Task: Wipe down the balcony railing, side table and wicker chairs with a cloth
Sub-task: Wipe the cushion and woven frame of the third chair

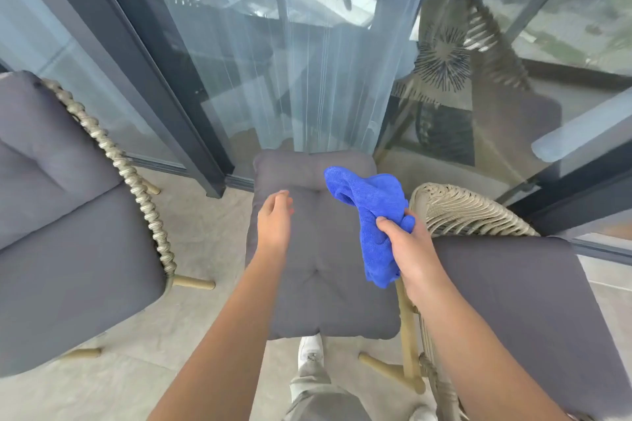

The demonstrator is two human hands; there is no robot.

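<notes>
1. The right hand (407, 249) grips a blue cloth (371, 212) bunched in its fist, fingers (388, 225) curled round the middle of the fabric. One loose end flops up and away from the person and the other hangs below the fist. Held this way it looks like a carrying grip, not a flat wiping pad.

2. The cloth hangs over the right half of the grey cushioned stool (321, 249), just above the cushion, and I cannot tell whether its lower end touches the fabric. Taking that stool as the landmark, everything else sits round it.

3. The left hand (275, 219) hovers over the left half of the stool with fingers relaxed and holding nothing. It probably waits to steady the cushion or to help refold the cloth.

4. To the right of the stool stands a wicker chair (458, 212), its woven rim just beside the right hand and its grey seat cushion (513, 311) under the right forearm. The cloth is nearest this chair, so I judge it the likely next surface.

5. To the left of the stool, well apart, stands a second chair (68, 232) with a rope-wrapped frame and grey cushions.

6. Beyond the stool rise glass doors (239, 44) in dark frames with a sheer curtain (335, 79) behind the glass.

7. No railing or side table is clearly seen.
</notes>
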